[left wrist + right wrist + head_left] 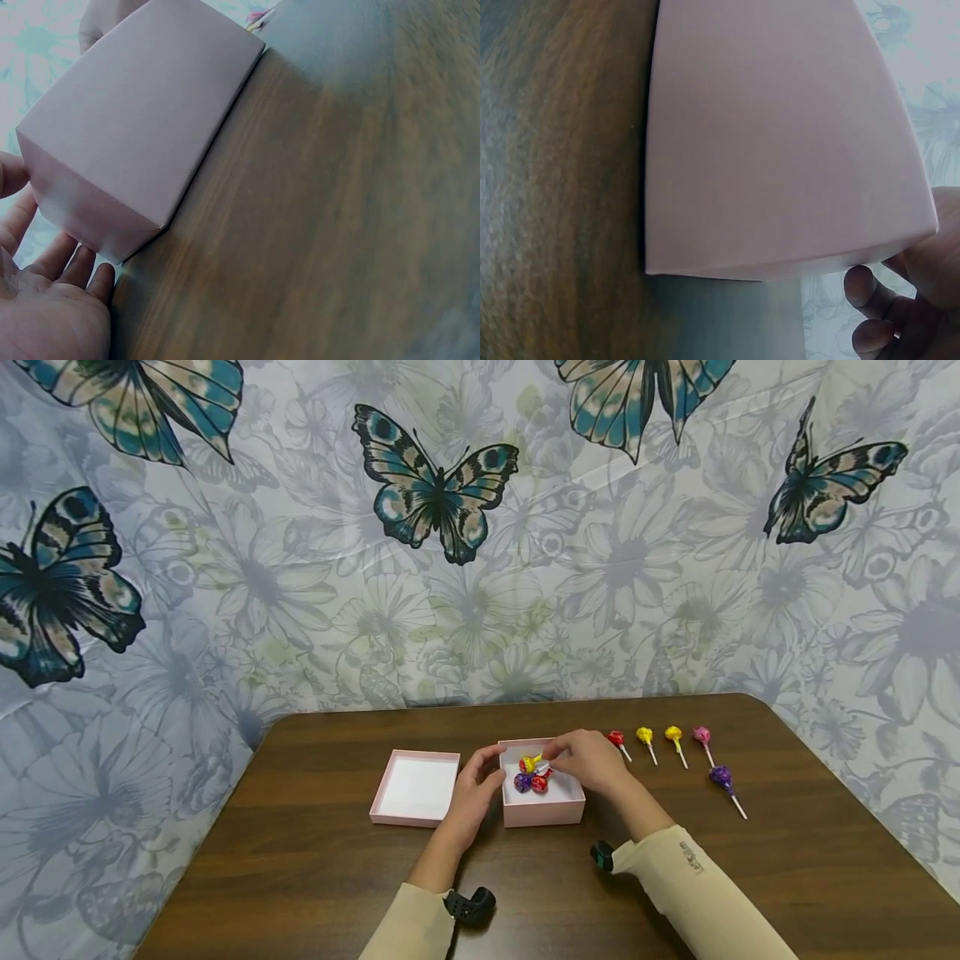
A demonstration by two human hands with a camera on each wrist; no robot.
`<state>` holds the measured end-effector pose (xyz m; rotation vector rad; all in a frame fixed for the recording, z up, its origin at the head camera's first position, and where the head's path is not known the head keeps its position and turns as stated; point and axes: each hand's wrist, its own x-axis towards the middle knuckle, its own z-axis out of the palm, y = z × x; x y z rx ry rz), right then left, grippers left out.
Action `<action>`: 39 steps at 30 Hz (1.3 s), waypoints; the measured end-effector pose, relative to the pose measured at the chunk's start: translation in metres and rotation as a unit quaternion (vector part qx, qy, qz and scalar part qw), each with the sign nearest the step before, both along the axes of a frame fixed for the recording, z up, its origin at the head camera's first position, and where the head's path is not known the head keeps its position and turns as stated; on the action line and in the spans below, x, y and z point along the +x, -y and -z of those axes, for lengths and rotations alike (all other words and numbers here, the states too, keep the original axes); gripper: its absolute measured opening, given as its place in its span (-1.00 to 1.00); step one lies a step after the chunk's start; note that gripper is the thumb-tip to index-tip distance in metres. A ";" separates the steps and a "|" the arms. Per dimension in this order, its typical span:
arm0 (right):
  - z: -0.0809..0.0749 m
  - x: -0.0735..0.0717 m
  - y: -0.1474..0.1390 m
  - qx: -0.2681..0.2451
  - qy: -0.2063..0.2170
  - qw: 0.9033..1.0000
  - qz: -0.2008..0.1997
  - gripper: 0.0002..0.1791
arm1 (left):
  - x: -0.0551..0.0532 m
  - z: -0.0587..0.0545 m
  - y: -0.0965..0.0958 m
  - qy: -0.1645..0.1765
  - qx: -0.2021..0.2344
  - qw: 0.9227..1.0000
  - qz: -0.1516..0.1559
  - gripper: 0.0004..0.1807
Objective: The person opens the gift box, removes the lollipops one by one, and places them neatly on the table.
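A small pink box (543,810) sits open near the middle of a dark wooden table (315,860), with several wrapped lollipops (531,775) lying inside it in yellow, purple and red. The left hand (474,792) rests against the box's left wall, its fingers fairly straight and its thumb at the far left corner; the left wrist view shows the fingertips (71,266) touching the wall's lower edge. The right hand (588,760) reaches over the box from the right, its fingers curled down over the sweets. It seems to pinch one of the lollipops in the box, though the fingers hide the contact.

The box lid (415,787) lies just left of the box, upside down, with its white inside facing up. Right of the box, a row of four lollipops lies on the table with sticks pointing toward the near side: a red one (617,739), two yellow ones (644,735) and a pink one (701,735). A purple lollipop (722,775) lies slightly nearer, below the pink one. A cloth printed with butterflies (435,493) hangs behind the table.
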<state>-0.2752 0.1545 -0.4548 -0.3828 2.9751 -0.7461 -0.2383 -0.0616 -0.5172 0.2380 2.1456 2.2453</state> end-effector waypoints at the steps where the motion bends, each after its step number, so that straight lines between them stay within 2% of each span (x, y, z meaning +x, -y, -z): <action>1: 0.000 0.000 0.000 0.002 -0.003 1.000 -0.001 -0.90 | 0.000 0.000 0.000 0.000 0.001 1.000 0.000 -0.56; 11: 0.003 0.002 0.002 -0.015 -0.021 1.000 -0.017 -0.92 | 0.001 0.002 0.001 -0.008 0.008 1.000 -0.002 -0.55; 22: 0.006 0.003 0.003 -0.040 -0.028 0.999 -0.002 -0.94 | 0.000 0.002 0.001 -0.006 0.006 1.000 -0.002 -0.55; 32: 0.008 0.004 -0.004 -0.082 -0.016 0.996 0.008 -0.93 | 0.001 0.001 0.000 -0.004 0.001 1.000 -0.006 -0.56; 39: 0.009 0.007 -0.010 -0.122 -0.050 0.991 0.017 -0.92 | 0.000 0.001 0.000 -0.014 0.004 1.000 -0.002 -0.56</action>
